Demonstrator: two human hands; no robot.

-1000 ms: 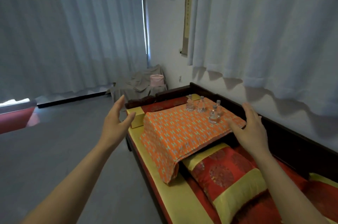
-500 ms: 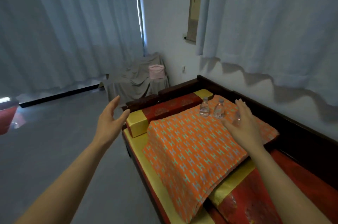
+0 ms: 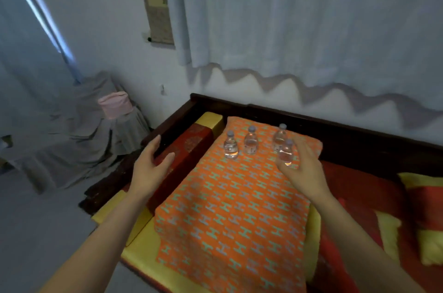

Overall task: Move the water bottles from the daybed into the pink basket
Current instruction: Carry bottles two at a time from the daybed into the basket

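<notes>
Several small clear water bottles stand on an orange patterned cloth (image 3: 235, 209) that covers a raised block on the daybed (image 3: 340, 125). The left one (image 3: 230, 146) and the middle one (image 3: 251, 140) stand side by side, with a third (image 3: 280, 135) behind the nearest one (image 3: 286, 153). My right hand (image 3: 304, 170) is open, its palm right beside the nearest bottle and its thumb below it; whether it touches is unclear. My left hand (image 3: 147, 170) is open and holds nothing, hovering over the red bolster (image 3: 189, 149). The pink basket (image 3: 115, 104) sits far left on grey-draped furniture.
Dark wooden rails run along the daybed's back and left end. Red and yellow cushions (image 3: 422, 211) lie to the right. The grey drape (image 3: 79, 139) spreads onto the floor between the daybed and the basket. Curtains hang along both walls.
The view has come closer to the daybed. My right hand has reached forward up to the nearest bottle. My left hand has moved in over the red bolster.
</notes>
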